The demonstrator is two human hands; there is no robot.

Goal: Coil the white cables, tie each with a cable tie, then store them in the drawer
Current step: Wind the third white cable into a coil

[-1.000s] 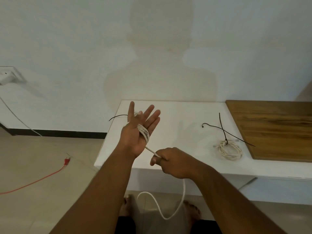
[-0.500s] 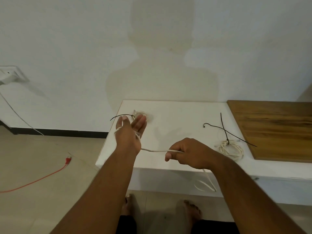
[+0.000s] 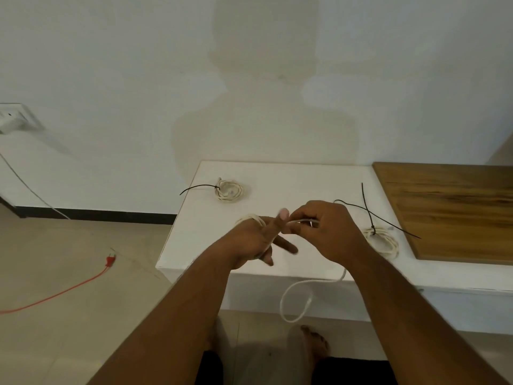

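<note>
Subject: white cable (image 3: 251, 218), half coiled, at the middle of the frame. Its turns sit round the back and palm of the left hand (image 3: 255, 240), whose fingers are spread and fairly straight. I judge the hand serves as a former, so every loop comes out alike.

The right hand (image 3: 327, 232) is closed on the running strand, pinching it just beside the left thumb. The two hands are close together, nearly touching. My reading: the right hand feeds and tensions the strand for the next turn.

The free tail (image 3: 294, 290) hangs below the hands in a slack loop in front of the table edge, so some length is not yet wound.

Outward, on the white table (image 3: 291, 179):
- far coil (image 3: 229, 191), above the hands, bound with a black cable tie (image 3: 197, 187) whose tail points left.
- right coil (image 3: 384, 240), just right of the right hand, bound with an upright tie (image 3: 366, 201).
- loose cable tie (image 3: 402, 230) crossing that one, within the right hand's reach, presumably for this cable.

Wooden board (image 3: 449, 207) at right, bare. Red cable (image 3: 69, 287) on the floor lower left.

Containers: I see no drawer in this view; nothing is stored yet.
</note>
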